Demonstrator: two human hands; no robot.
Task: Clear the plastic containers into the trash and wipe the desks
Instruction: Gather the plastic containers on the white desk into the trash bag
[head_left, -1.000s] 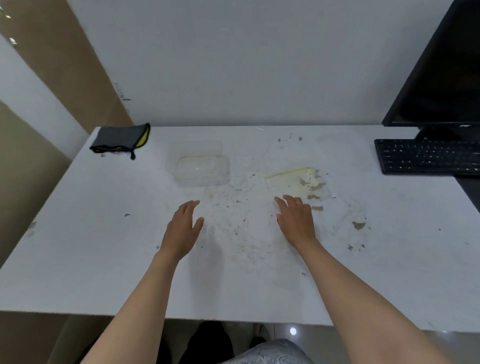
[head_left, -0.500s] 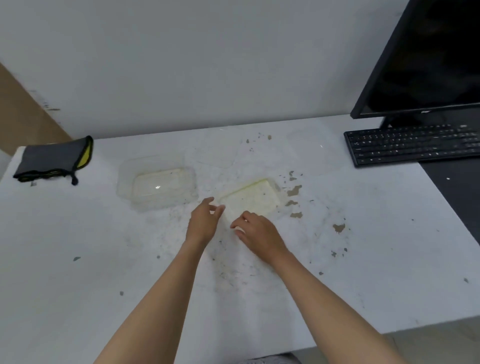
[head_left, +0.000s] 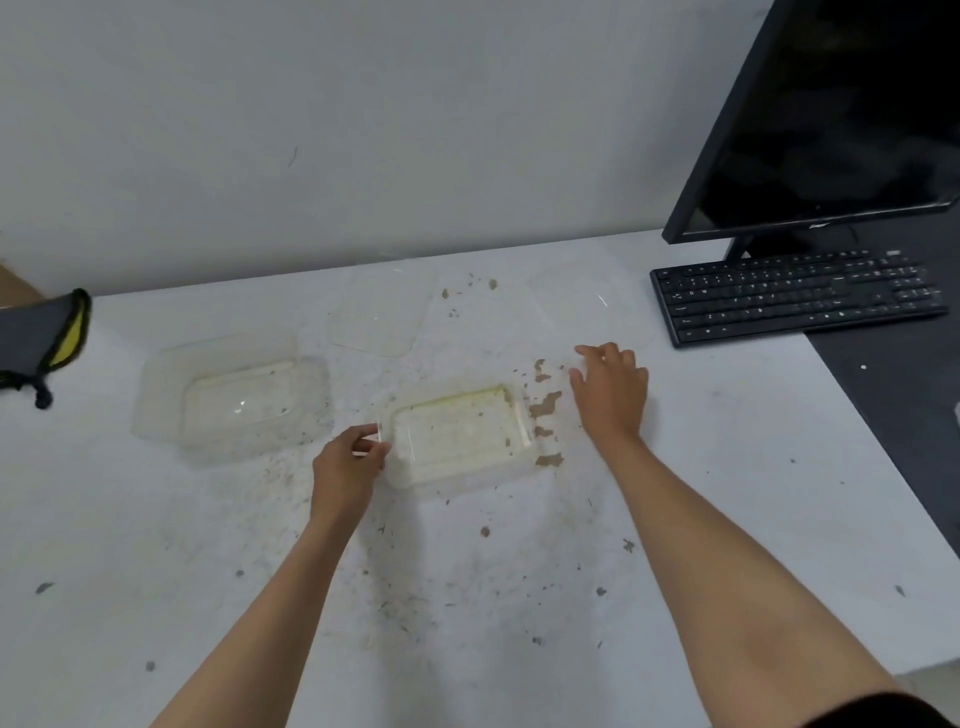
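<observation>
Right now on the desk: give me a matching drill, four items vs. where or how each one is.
Items
1. left hand
2. right hand
3. grey and yellow cloth
4. keyboard

States
A. at the desk's far left edge, untouched
B. pinching the left rim of the yellow-stained container
C. in front of the monitor, on the right
D. open, fingers spread, right of the stained container and not holding it

Pairs: 1-B, 2-D, 3-A, 4-C
</observation>
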